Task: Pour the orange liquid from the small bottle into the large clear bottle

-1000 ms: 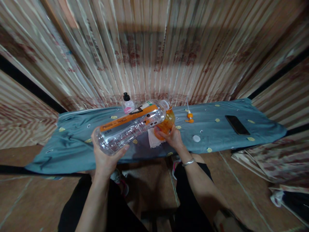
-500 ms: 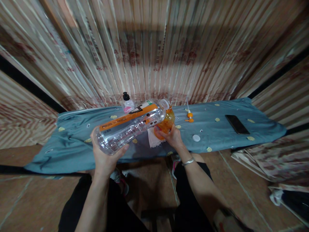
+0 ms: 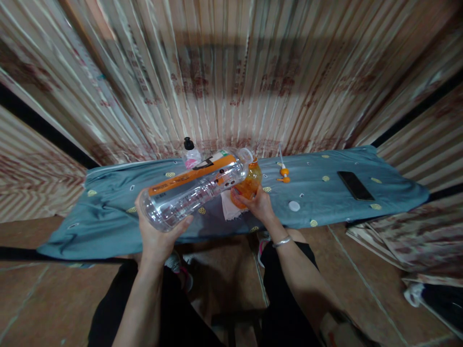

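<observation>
Tilted with its neck to the upper right, a large clear plastic bottle point(image 3: 195, 185) with an orange and black label rests in my left hand point(image 3: 157, 241), whose fingers wrap round its base. Its mouth meets the top of an orange bottle point(image 3: 250, 185); whether liquid passes between them I cannot make out. My right hand point(image 3: 259, 206) is closed round the orange bottle's lower side and holds it upright. Under that bottle lies a white cloth point(image 3: 230, 208). To the right are an orange pump head point(image 3: 284, 174) with a clear tube and a white round cap point(image 3: 293, 206).
A blue-green patterned cloth point(image 3: 314, 168) covers the narrow table. Behind the large bottle stands a small clear bottle with a black top point(image 3: 188, 144). A dark phone point(image 3: 355, 186) lies at the right. Pleated curtains point(image 3: 224, 86) hang close behind and at both sides.
</observation>
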The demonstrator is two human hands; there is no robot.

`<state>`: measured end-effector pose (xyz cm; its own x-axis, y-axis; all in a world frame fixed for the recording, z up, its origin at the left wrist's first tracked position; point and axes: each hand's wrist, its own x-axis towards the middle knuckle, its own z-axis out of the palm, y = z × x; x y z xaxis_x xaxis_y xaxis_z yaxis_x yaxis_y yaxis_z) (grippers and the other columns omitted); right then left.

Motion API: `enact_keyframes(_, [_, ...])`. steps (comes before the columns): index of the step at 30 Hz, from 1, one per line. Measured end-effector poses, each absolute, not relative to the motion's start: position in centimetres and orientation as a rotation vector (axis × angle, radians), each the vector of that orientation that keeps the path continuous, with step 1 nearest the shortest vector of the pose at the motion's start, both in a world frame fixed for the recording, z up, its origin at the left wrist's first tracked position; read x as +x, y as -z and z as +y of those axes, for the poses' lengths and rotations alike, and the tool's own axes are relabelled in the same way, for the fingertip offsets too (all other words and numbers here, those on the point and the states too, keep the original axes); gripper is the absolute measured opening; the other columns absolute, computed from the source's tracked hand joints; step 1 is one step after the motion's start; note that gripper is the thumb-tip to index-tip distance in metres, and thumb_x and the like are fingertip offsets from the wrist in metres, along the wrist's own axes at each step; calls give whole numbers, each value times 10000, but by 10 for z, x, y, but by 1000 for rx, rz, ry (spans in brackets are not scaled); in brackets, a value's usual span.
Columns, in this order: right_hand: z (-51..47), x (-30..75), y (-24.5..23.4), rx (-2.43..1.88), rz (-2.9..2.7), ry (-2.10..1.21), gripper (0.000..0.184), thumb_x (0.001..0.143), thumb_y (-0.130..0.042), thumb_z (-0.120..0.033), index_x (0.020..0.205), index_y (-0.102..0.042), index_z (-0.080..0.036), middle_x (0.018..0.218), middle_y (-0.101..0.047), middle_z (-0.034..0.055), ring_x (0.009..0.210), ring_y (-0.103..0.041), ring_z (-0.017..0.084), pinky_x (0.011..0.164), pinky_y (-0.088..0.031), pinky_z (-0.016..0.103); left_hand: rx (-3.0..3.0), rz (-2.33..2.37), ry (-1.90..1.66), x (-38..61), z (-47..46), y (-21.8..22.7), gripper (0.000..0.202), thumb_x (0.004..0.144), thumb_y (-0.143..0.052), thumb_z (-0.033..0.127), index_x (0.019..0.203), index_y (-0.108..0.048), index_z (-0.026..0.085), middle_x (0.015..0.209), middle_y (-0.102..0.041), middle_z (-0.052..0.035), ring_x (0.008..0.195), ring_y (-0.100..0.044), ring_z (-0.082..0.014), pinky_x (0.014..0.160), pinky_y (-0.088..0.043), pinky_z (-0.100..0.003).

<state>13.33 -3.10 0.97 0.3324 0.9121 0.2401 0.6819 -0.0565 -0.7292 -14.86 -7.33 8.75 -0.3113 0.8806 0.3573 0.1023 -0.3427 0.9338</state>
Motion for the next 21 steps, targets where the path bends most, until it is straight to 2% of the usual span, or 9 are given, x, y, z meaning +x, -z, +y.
enact_keyframes(4, [-32, 132, -12, -1821, -1420, -365, 695, 737, -859, -576, 1239, -618, -159, 1053, -816, 146, 1001, -796, 352, 833, -643, 466, 1323, 1292, -1725, -147, -73, -88, 1067, 391, -1033, 420, 1304, -504, 263, 1367, -589, -138, 1226, -642, -342, 947, -620, -453])
enact_keyframes(10, [-32, 134, -12, -1826, -1415, -389, 698, 730, -865, -585, 1232, -614, -170, 1055, -818, 141, 998, -798, 340, 842, -635, 449, 1334, 1292, -1720, -147, -74, -89, 1062, 405, -1031, 426, 1308, -497, 264, 1344, -593, -131, 1230, -648, -350, 970, -621, -477])
enact_keyframes(16, [-32, 135, -13, -1807, -1421, -413, 670, 736, -873, -548, 1231, -607, -184, 1089, -816, 147, 1025, -795, 359, 864, -639, 494, 1336, 1297, -1708, -149, -74, -88, 1083, 409, -1034, 427, 1330, -492, 252, 1386, -582, -150, 1276, -635, -366, 1006, -611, -499])
enact_keyframes(21, [-33, 133, -13, -1801, -1399, -402, 653, 728, -894, -514, 1213, -609, -184, 1073, -812, 145, 1027, -795, 361, 868, -642, 495, 1361, 1302, -1700, -150, -74, -85, 1078, 437, -1030, 464, 1349, -489, 274, 1405, -577, -139, 1254, -644, -344, 983, -609, -461])
